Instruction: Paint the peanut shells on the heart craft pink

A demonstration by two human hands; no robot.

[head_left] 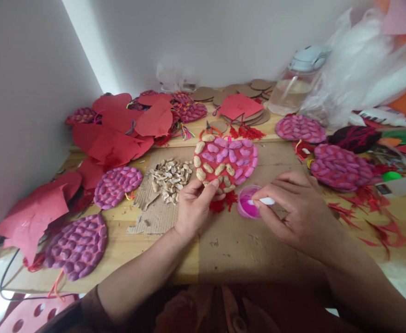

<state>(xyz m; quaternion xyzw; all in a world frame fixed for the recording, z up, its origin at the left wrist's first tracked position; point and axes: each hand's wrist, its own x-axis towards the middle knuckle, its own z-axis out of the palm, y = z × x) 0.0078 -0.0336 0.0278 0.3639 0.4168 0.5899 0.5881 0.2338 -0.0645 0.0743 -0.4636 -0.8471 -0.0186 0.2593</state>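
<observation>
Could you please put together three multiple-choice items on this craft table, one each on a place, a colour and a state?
1. Where does the pile of loose peanut shells lie?
A. left of the disc being worked on
B. inside the jar
C. on the floor

2. What colour is the paint in the small cup?
A. green
B. pink
C. white

3. How far is the peanut disc by the left hand painted?
A. fully
B. partly
C. not at all

Answers: 1 A, the pile sits on cardboard left of the disc. 2 B, the cup under the right hand shows pink. 3 B, pink shells sit beside bare tan ones.
</observation>
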